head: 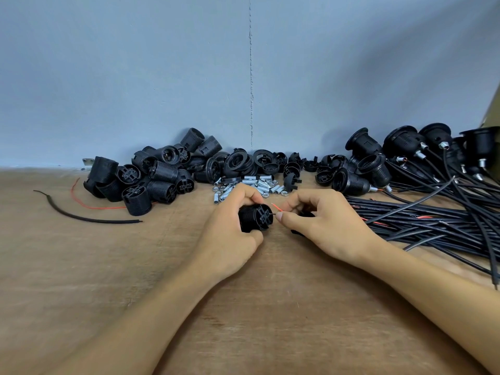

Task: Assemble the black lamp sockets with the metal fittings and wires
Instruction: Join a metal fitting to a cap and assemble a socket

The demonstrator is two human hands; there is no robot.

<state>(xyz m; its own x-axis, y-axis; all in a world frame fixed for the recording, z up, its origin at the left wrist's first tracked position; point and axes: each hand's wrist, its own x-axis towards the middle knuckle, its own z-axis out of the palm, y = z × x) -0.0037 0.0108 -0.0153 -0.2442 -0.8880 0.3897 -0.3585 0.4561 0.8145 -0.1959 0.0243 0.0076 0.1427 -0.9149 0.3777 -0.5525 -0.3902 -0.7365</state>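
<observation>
Black socket (255, 217) on its side in L hand (232, 226), fingers curled round it, mid wood table (108, 266) | R hand (322, 223) pinches red wire (277, 207) just beside socket end | black part under R palm mostly hidden | box (495, 112) at R edge cut off, contents unseen | spare sockets (151, 174), fittings (257, 185) behind

- Soft, even light is falling on the brown wooden tabletop (81, 266) and the pale blue-grey wall (135, 63), which is reading brighter toward the right.
- Faint, diffuse shadows are lying beneath the heap of black ribbed plastic lamp sockets (151, 174), whose dark surfaces are losing detail.
- The wide-angle lens is bowing the tabletop's far edge and stretching the lower corners.
- The centre is rendering sharp; the margins are rendering slightly soft.
</observation>
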